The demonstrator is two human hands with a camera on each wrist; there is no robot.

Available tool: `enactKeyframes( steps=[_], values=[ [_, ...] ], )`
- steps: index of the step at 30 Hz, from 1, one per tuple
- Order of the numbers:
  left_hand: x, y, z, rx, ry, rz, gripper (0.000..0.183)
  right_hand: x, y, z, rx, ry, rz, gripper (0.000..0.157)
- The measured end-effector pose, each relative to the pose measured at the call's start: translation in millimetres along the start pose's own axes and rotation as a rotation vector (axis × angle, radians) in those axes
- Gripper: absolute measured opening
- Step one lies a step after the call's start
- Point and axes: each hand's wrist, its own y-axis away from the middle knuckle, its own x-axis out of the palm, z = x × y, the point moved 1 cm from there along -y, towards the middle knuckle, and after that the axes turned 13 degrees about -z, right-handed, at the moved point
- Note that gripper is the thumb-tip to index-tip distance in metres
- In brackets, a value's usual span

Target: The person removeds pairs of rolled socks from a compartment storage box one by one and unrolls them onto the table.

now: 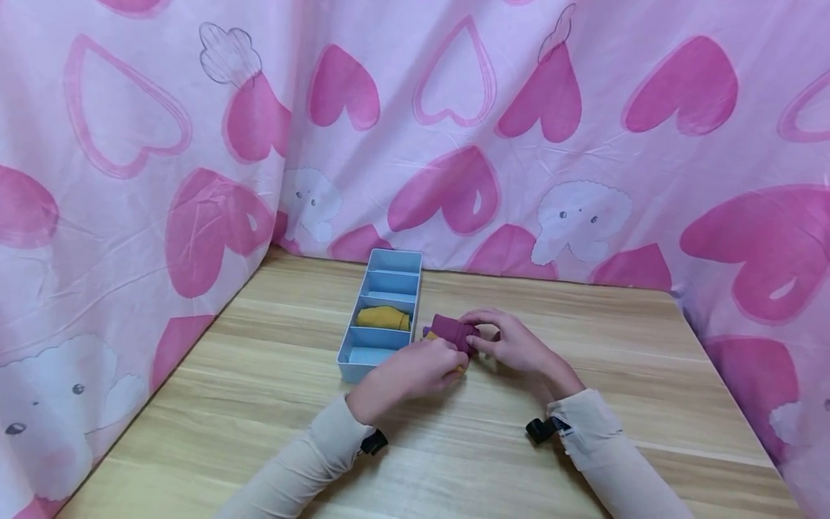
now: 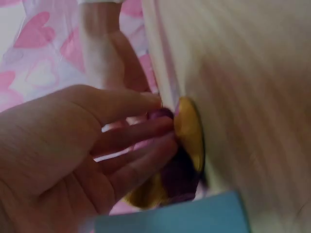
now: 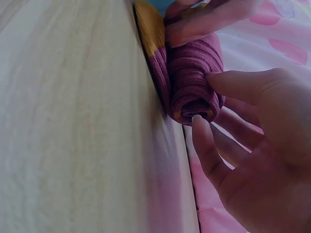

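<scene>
Two hands [image 1: 424,366] [image 1: 515,344] angled inward, maroon roll [image 1: 452,331] between

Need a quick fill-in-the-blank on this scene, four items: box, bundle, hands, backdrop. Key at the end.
1. The blue-grey box is divided into ____ compartments.
2. Counting from the near end, the yellow bundle lies in the ____ compartment.
3. In the head view, the left hand and right hand touch the purple roll on the box's ____ side.
4. Besides white animal figures, the pink cloth shows large ____.

Missing words: four; second; right; hearts.
</scene>
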Motion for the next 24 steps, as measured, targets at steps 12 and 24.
enactKeyframes(
  steps=[12,24],
  values=[
    [13.8,4.5,-10.4,-0.017,-0.132,-0.009,0.021,5.1,-3.0,-1.6,-0.069,0.038,-0.058,0.025],
    [19.9,8.1,-18.6,-0.042,-0.29,-0.097,0.022,7.0,-3.5,-3.2,-0.069,0.114,-0.065,0.037]
  ],
)
